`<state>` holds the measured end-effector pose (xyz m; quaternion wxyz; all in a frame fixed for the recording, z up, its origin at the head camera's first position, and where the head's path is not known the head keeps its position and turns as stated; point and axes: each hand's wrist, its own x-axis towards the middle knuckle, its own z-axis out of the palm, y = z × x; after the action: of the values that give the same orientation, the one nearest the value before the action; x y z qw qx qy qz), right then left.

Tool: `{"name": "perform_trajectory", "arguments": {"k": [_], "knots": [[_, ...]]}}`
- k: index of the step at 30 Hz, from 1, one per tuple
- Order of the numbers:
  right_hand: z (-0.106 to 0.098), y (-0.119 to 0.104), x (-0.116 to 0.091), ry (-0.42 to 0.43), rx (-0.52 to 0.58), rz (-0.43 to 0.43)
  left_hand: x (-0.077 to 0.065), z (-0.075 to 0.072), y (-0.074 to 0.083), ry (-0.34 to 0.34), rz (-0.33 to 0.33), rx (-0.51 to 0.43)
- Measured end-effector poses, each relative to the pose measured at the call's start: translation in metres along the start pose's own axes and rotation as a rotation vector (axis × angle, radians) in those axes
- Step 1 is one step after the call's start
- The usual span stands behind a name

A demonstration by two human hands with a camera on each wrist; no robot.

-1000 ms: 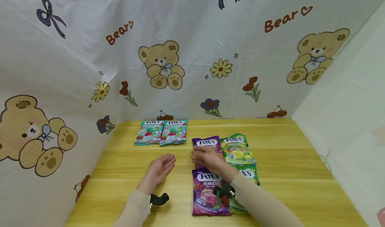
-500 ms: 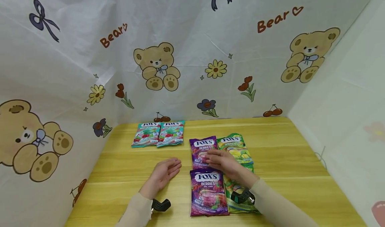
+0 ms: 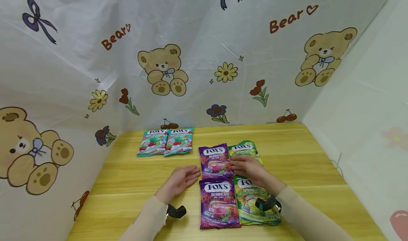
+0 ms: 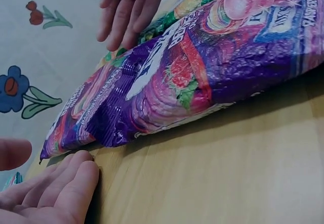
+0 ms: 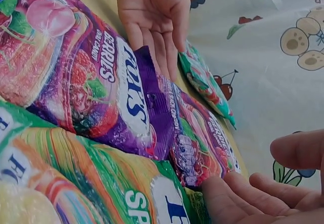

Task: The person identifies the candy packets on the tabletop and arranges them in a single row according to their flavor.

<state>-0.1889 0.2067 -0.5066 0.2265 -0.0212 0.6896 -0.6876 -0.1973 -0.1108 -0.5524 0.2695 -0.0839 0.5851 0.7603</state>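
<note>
Two purple Fox's Berries candy bags lie in a column, a far bag (image 3: 216,161) and a near bag (image 3: 220,207). Along their right side are a far green Fox's candy bag (image 3: 243,149), partly hidden by a hand, and a near green bag (image 3: 253,216). My left hand (image 3: 181,180) has its fingers extended at the left edge of the far purple bag. My right hand (image 3: 250,168) reaches over the green bags, its extended fingertips at that purple bag's right edge. In the right wrist view, the fingers (image 5: 223,196) lie close against the bags. Neither hand grips anything.
Two teal Fox's candy bags, a left one (image 3: 153,143) and a right one (image 3: 179,141), lie side by side at the back left of the wooden table (image 3: 127,177). A white cloth (image 3: 197,28) printed with bears and flowers rises behind it.
My right hand has moved right, off the far purple bag to its right edge. The left hand has come right, up to its left edge. The head view has shifted slightly.
</note>
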Motion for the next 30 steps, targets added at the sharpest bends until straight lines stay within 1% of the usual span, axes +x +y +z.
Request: {"name": "perform_trajectory", "arguments": {"k": [4,8,13,16,20,25,30], "knots": [[0.000,0.000,-0.001,0.004,-0.002,0.026,0.008,0.003,0.000,0.006,-0.004,-0.004],[0.001,0.001,0.000,-0.003,0.007,0.050,0.013,0.007,0.001,0.015,-0.005,-0.011],[0.004,0.000,0.001,-0.012,0.056,0.060,0.016,0.012,0.002,0.037,-0.009,-0.009],[0.007,0.000,0.002,-0.009,0.089,0.073,0.018,0.015,0.002,0.035,-0.005,-0.006],[0.011,-0.002,0.005,0.046,0.130,0.103,0.020,0.019,0.003,0.031,-0.002,0.001],[0.015,-0.002,0.008,0.115,0.133,0.106,0.023,0.022,0.005,0.048,0.005,0.003],[0.017,-0.001,0.010,0.146,0.145,0.107,0.026,0.026,0.004,0.064,0.033,0.014]]}}
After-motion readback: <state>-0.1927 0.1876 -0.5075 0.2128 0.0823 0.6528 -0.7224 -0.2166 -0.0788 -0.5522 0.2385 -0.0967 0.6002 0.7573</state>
